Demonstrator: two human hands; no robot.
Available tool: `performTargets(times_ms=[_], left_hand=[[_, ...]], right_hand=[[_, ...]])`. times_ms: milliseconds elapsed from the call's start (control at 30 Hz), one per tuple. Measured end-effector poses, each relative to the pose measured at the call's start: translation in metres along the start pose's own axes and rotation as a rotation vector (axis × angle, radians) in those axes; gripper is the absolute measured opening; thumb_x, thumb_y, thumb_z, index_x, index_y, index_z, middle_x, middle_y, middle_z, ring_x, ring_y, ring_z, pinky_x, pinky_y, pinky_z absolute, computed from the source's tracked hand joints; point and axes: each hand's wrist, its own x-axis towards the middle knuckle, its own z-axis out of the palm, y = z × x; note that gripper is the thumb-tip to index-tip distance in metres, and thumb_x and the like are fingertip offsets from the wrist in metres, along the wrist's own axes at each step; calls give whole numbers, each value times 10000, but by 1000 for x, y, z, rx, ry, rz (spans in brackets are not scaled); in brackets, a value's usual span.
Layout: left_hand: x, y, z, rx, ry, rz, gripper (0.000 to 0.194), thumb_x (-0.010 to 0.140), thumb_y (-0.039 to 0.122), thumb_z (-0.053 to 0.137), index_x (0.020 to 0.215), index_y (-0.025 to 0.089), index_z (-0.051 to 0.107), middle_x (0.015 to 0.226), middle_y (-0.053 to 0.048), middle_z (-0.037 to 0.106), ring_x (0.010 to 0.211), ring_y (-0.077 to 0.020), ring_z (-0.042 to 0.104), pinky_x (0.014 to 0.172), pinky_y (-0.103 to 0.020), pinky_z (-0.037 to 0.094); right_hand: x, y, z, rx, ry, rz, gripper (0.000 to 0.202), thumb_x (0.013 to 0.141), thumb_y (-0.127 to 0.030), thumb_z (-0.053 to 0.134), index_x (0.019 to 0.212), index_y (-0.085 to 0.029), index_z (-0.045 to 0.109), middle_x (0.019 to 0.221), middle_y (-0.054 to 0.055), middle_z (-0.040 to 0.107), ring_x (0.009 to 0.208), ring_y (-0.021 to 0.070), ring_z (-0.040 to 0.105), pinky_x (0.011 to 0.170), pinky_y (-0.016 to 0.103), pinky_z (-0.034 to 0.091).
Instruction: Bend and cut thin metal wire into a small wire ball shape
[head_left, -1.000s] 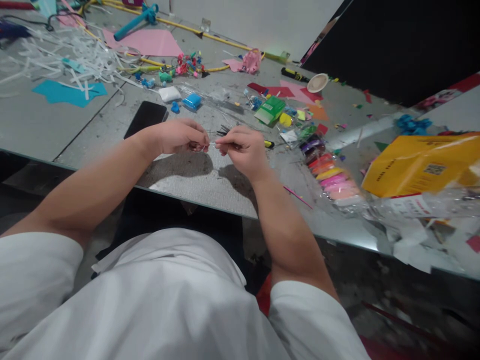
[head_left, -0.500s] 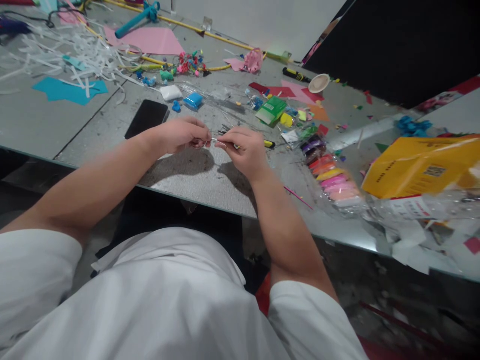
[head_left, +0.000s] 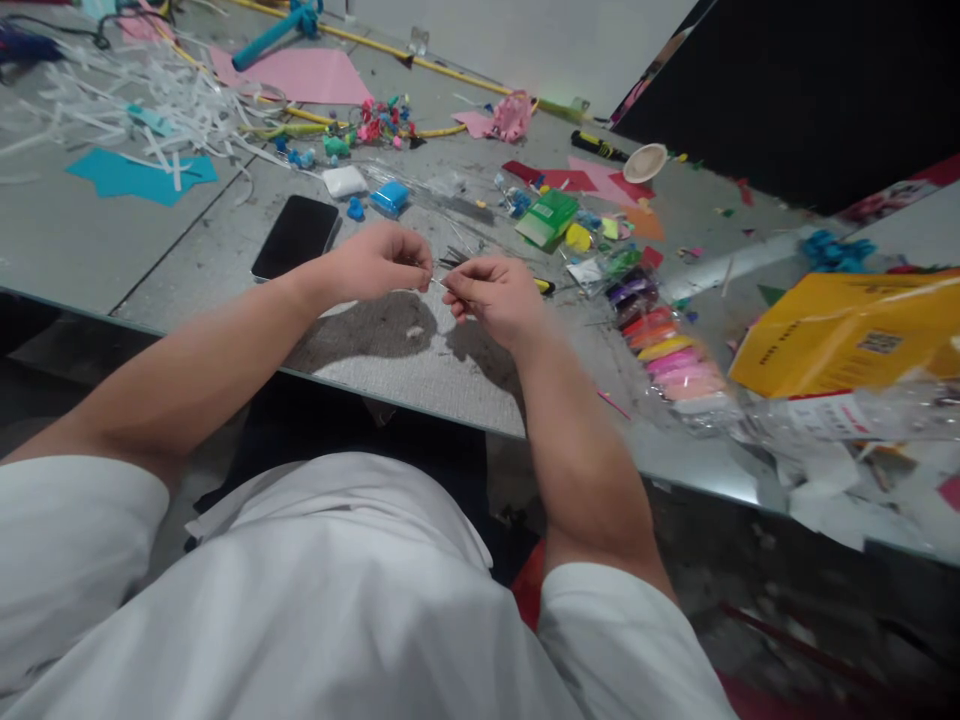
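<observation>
Tiny pale piece (head_left: 441, 284) is pinched between the left hand (head_left: 390, 262) and right hand (head_left: 491, 295), fingertips nearly meeting, just above the worktop (head_left: 420, 375). Bare strip toward the front edge, phone (head_left: 297, 238) beside the left wrist.

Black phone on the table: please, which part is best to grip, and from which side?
I would take the phone by its two long edges near the far end, from above. It lies flat, offering only thin edges, and the left forearm hides its near right corner in this view.
</observation>
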Motion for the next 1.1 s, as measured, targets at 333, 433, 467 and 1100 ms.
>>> performTargets(times_ms=[333, 433, 467, 1100], left_hand=[[-4, 9, 6, -343, 20, -123, 293, 951, -39, 807, 756, 180, 802, 781, -36, 757, 717, -125, 641, 764, -294, 521], [-2, 10, 7, -481, 19, -196, 345, 1023, -36, 741, 750, 174, 769, 761, -37, 734, 696, -115, 635, 730, -268, 509], [-2, 11, 7, -502, 17, -225, 350, 1047, -22, 744, 758, 176, 760, 761, -35, 732, 697, -117, 640, 727, -265, 515], [-5, 2, 14, -62, 148, 38, 243, 942, 75, 941, 843, 259, 817, 786, -8, 678, 807, -202, 625, 751, -339, 473]], right_hand=[[8, 7, 3, 124, 5, -180, 794, 685, -867, 1206, 998, -267, 791, 803, -22, 814, 677, 148, 736, 659, 304, 690], [10, 12, 4, 5, 99, -318, 773, 701, -898, 1166, 1000, -284, 803, 874, -7, 823, 758, 168, 763, 762, 353, 727], [9, 12, 4, -51, 126, -351, 714, 749, -859, 1156, 995, -285, 811, 892, -1, 820, 786, 174, 770, 792, 362, 732], [18, 20, 14, -13, 248, -160, 524, 980, -586, 1107, 874, -287, 690, 767, -31, 757, 669, 153, 664, 655, 313, 614]])
